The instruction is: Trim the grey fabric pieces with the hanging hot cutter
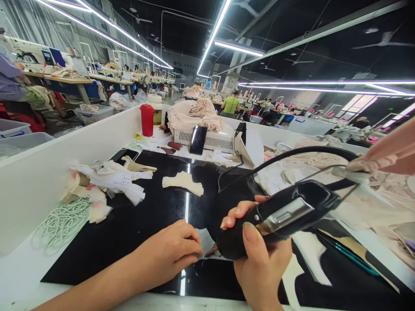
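Note:
My right hand is wrapped round a black corded hand tool with a silver panel on its body. The tool's narrow metal tip points left and down and meets a small grey translucent piece. The fingertips of my left hand pinch that piece at its left edge, close above the glossy black mat. Farther back on the mat lies a cream shaped cutout. White cutouts lie to the right of my right hand, near teal-handled tweezers.
White and cream scraps and a pale green cord bundle lie at left. Behind the mat are a phone, a red cup and a white vented box topped with beige fabric. The tool's black cable arches at right.

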Available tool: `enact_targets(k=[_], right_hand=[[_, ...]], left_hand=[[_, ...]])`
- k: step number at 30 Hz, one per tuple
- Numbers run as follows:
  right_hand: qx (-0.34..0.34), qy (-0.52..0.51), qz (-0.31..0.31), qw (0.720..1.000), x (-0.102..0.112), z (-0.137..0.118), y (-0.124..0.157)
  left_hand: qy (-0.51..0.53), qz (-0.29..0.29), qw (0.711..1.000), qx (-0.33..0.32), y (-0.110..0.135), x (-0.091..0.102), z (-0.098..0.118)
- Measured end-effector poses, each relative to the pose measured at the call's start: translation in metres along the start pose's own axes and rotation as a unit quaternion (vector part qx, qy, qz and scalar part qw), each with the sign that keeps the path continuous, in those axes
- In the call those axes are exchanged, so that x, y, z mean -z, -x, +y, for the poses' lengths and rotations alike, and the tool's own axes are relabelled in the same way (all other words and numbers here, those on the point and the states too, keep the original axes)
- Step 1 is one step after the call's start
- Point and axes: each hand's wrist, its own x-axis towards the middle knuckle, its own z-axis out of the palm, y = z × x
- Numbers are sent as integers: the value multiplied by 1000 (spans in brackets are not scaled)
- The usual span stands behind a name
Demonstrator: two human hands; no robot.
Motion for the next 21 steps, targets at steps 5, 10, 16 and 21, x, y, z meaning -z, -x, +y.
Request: enact_targets(k=[5,10,16,21], right_hand=[[-4,-12,-11,1000,3,-1,2],[-3,18,-6,1000,3,-1,-1],[-6,37,41,998,4,-3,-9],[-3,1,23,1000,3,-6,-2]], left_hand=[[2,1,1000,-2,-1,0,0],[-9,4,1000,-6,0,0,-1],[1,-2,1000,-29,1,5,3],[25,-39,999,-11,0,10,4]])
